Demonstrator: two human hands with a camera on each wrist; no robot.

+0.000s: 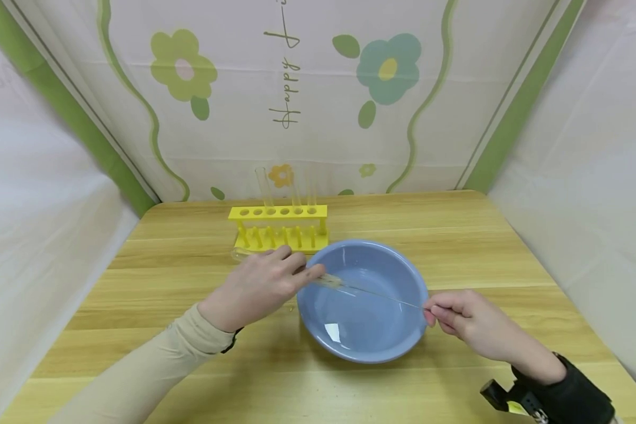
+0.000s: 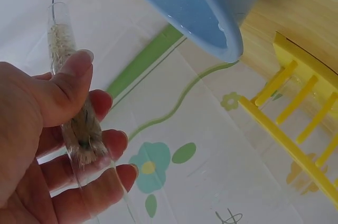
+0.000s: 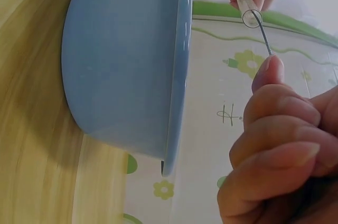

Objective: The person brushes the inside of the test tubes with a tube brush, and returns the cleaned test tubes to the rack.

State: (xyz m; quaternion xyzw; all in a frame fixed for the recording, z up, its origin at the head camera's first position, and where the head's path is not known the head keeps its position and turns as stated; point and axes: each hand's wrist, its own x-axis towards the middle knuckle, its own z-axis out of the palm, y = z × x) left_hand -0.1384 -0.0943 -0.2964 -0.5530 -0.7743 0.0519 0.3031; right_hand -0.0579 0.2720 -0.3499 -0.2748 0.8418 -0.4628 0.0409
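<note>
Left fingers [image 1: 310,275] curled round a test tube [image 2: 97,168], brush [image 2: 62,39] inside, right fingers [image 1: 450,301] pinching its wire [image 1: 384,296], blue basin [image 1: 394,330] below

One counter [image 1: 191,253], one blue basin [image 3: 121,71], one yellow rack [image 1: 278,212] with six holes [image 1: 244,212] and six pegs [image 1: 257,237]. Test tubes [image 1: 264,191]: three in the rack plus one held tube [image 1: 240,254], four total. One brush [image 2: 83,131]. One left hand [image 1: 270,285], one right hand [image 1: 471,324]. Four printed flowers [image 1: 410,65], head view.
</note>
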